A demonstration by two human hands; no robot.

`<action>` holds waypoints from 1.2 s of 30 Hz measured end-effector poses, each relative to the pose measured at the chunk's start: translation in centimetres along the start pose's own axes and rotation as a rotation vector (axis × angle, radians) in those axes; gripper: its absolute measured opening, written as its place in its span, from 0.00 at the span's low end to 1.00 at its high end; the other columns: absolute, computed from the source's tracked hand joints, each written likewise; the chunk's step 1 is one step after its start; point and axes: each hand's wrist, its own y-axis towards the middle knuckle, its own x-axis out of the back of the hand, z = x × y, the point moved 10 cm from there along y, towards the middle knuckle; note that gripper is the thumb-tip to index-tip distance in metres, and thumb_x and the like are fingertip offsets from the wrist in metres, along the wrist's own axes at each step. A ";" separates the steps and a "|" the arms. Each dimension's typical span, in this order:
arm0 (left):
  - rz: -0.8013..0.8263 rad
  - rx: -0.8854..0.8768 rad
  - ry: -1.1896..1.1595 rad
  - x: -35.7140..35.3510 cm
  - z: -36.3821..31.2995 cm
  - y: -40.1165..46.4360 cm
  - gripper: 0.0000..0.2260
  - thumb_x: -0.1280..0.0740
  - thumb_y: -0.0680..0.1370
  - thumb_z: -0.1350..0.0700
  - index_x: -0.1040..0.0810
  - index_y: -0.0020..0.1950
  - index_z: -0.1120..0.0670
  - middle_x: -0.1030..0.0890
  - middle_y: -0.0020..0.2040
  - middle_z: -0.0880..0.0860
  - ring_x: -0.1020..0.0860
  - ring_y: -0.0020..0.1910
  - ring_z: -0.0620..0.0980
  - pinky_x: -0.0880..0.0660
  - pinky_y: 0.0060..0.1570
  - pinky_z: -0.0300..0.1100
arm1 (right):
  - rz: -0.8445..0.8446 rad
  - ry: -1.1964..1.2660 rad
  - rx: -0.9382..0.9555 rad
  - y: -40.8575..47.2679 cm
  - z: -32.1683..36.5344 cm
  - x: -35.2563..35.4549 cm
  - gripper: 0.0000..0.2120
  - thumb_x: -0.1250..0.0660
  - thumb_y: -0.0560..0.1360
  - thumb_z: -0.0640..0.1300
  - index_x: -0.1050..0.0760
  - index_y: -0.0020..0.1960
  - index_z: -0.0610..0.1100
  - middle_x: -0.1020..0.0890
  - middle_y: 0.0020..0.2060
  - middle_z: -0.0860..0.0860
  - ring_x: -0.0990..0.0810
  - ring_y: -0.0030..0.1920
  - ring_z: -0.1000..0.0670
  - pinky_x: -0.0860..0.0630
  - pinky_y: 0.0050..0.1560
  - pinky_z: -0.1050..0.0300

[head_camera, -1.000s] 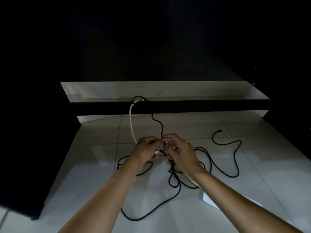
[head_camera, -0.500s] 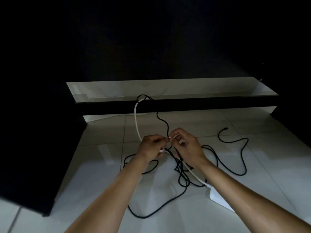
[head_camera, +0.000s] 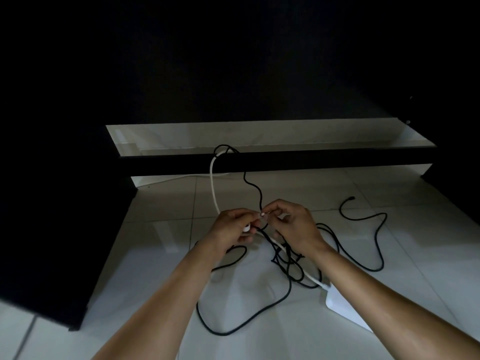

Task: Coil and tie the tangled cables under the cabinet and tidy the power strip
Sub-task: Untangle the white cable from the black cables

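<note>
A tangle of black cable [head_camera: 288, 258] lies on the white tiled floor, with loops running right [head_camera: 379, 245] and toward me. A thick white cable [head_camera: 213, 188] comes from under the dark cabinet [head_camera: 285, 162] and passes between my hands down to the white power strip [head_camera: 342, 307] beside my right forearm. My left hand [head_camera: 231, 229] grips the white cable and a black strand. My right hand [head_camera: 296, 227] pinches something small at its fingertips, right beside the left hand's fingers; what it pinches is too small to tell apart.
A black cabinet side [head_camera: 52, 229] stands at the left. The low cabinet shelf [head_camera: 259, 136] crosses the back with a gap beneath it. Another dark panel [head_camera: 457, 193] borders the right. White floor tiles [head_camera: 415, 281] stretch around the cables.
My hands have stayed together at the same knot of cable. My right hand's fingertips have risen slightly, pinching closer to the left hand. My head has drifted a little.
</note>
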 end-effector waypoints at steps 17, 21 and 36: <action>0.008 -0.004 -0.009 -0.3 0.0 -0.1 0.04 0.31 0.77 0.54 0.16 0.46 0.50 0.16 0.43 0.50 0.22 0.40 0.45 0.25 0.37 0.37 | -0.099 -0.028 -0.043 0.0 0.0 0.6 0.03 0.29 0.76 0.43 0.20 0.43 0.48 0.16 0.40 0.51 0.18 0.27 0.53 0.27 0.26 0.65; 0.008 -0.009 -0.007 -0.5 0.0 0.0 0.05 0.32 0.78 0.55 0.17 0.46 0.49 0.16 0.44 0.51 0.22 0.40 0.45 0.24 0.39 0.38 | -0.123 -0.008 -0.078 0.0 -0.5 0.7 0.02 0.29 0.75 0.42 0.21 0.43 0.46 0.17 0.40 0.51 0.17 0.28 0.53 0.26 0.27 0.64; 0.000 0.082 -0.044 -0.4 0.8 0.0 0.15 0.41 0.79 0.53 0.16 0.54 0.55 0.15 0.46 0.52 0.21 0.40 0.46 0.23 0.38 0.40 | -0.082 -0.039 -0.053 0.3 -0.6 0.0 0.05 0.29 0.73 0.40 0.24 0.41 0.46 0.19 0.37 0.50 0.17 0.30 0.53 0.28 0.29 0.66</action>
